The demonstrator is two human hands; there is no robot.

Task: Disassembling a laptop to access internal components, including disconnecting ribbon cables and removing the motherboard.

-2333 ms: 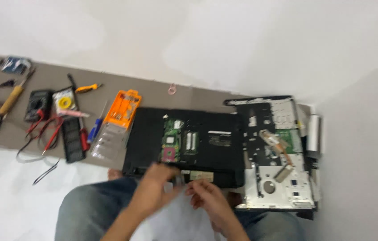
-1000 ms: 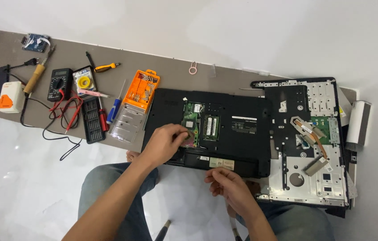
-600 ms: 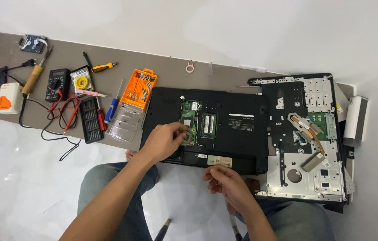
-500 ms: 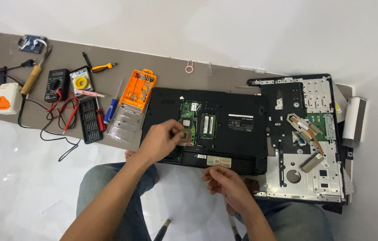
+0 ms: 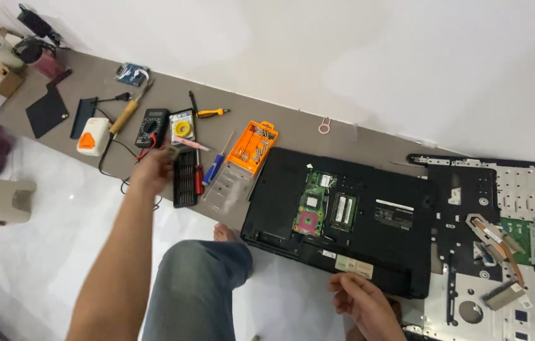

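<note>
My left hand (image 5: 152,168) reaches out to the tools at the left, over the red probe leads beside a black bit holder (image 5: 185,178) and a black multimeter (image 5: 152,127). Its fingers pinch a small greyish piece. My right hand (image 5: 361,302) hovers with curled fingers at the front edge of the black laptop base (image 5: 381,240); whether it holds anything is unclear. The laptop's bay is uncovered, showing a green board (image 5: 311,209) and a memory module (image 5: 344,209).
An orange bit case (image 5: 252,145), a clear lid (image 5: 224,188), a blue screwdriver (image 5: 216,167), a wooden-handled soldering iron (image 5: 125,117) and a white-orange box (image 5: 93,136) lie along the grey strip. A stripped laptop frame (image 5: 488,252) sits at right. My knee (image 5: 199,284) is below.
My left hand left the laptop's open bay and swung left to the tools. My right hand stayed at the laptop's front edge. The camera view shifted left.
</note>
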